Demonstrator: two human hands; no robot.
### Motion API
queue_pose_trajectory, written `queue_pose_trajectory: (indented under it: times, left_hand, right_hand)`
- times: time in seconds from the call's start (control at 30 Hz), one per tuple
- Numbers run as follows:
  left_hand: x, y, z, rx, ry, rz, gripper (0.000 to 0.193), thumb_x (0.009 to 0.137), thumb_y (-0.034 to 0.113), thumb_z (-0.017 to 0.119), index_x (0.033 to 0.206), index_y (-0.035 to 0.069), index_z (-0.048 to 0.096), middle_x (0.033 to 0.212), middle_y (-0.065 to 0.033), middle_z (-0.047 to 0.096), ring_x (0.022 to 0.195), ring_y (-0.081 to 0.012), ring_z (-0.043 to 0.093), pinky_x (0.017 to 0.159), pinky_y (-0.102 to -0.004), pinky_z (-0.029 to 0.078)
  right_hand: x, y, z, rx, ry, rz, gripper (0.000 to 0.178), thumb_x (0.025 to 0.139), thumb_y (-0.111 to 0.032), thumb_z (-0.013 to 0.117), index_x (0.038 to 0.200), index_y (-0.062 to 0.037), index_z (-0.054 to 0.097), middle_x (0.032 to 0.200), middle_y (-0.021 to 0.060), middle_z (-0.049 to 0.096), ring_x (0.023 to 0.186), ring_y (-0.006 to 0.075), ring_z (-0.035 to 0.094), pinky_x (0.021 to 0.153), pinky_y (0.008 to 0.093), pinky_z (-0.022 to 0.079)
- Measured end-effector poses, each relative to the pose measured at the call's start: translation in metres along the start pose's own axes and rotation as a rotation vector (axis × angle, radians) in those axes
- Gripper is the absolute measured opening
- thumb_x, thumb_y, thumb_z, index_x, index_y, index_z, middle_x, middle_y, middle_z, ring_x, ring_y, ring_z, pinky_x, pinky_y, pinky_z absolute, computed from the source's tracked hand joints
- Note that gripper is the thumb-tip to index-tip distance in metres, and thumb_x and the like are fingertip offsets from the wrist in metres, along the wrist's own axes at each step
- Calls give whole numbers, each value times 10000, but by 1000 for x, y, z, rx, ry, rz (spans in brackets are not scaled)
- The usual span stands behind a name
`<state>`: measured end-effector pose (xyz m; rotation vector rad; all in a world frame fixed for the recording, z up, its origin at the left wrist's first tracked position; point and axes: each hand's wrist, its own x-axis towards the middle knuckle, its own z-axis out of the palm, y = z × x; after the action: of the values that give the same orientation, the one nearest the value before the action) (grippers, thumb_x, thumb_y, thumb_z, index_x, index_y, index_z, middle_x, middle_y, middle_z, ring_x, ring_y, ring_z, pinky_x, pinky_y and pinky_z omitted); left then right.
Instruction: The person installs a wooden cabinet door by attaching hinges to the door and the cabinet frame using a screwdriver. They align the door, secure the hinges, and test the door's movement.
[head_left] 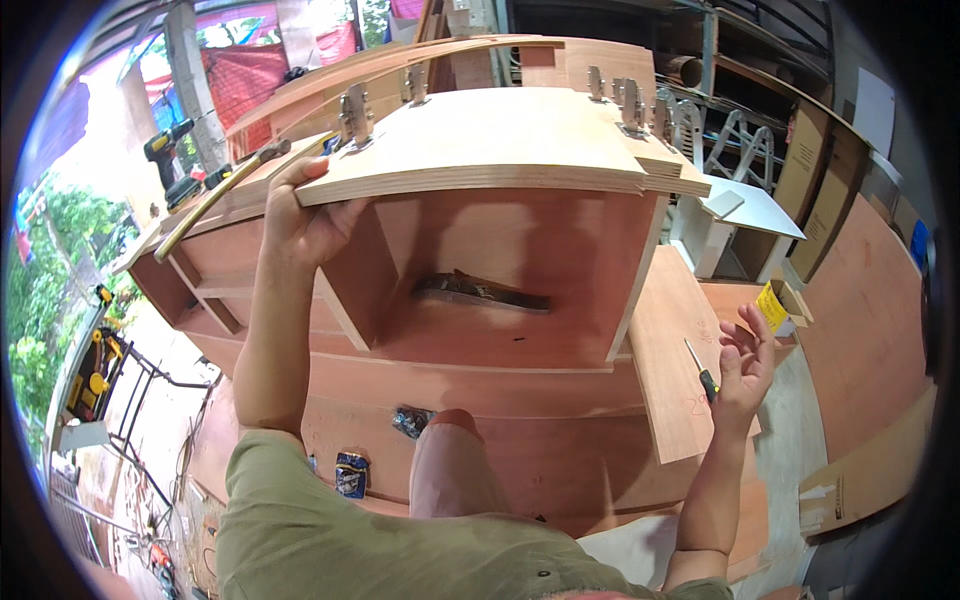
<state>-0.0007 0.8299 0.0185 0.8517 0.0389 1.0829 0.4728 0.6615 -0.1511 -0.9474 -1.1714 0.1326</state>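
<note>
One bare left hand [318,225] is at the front left corner of a stack of pale, flat plywood boards [490,135] with shiny silver metal hinges [356,115] on top. Its fingers are grasping that corner, some over the top and some under the edge. The stack is on top of a big reddish-brown wooden cabinet [490,365]. At the right end, the board edges make little steps, and the lowest corner sticks out past the cabinet's side wall. Under the stack, the front of the cabinet is open, with a wide space between its two walls. A long, dark, thin thing [480,292] lies inside, near the back. A wooden-handled hammer [222,200] is left of the stack, close to the left hand. The bare right hand [748,365] is well apart from the stack, with open air between them. Its fingers are loose, bent a little and let go. A screwdriver with a dark handle [708,386] is just beside it, over a long reddish board [672,330]; I cannot tell if the hand touches it. A small yellow box [775,308] is near its fingertips.
</note>
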Motion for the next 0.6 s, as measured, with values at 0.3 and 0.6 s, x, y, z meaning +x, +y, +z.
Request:
queue_pose_trajectory:
  times: [0.3,0.6]
  left_hand:
    - [40,2,-17,176,133,-12,419,878,201,486,1176,-92,460,1044,-210,623,902,-336,662,666,-371,626]
    - [65,2,-31,254,20,-86,392,887,214,493,1154,-72,516,1017,-206,637,837,-306,668,647,-343,604]
  right_hand:
    - [-5,5,-5,30,-29,-26,510,897,-232,654,1325,-4,496,1177,97,596,1065,169,566,942,315,418]
    - [-12,21,-7,54,-122,-54,447,912,-304,644,1207,23,568,1248,145,545,1042,211,575,927,354,455]
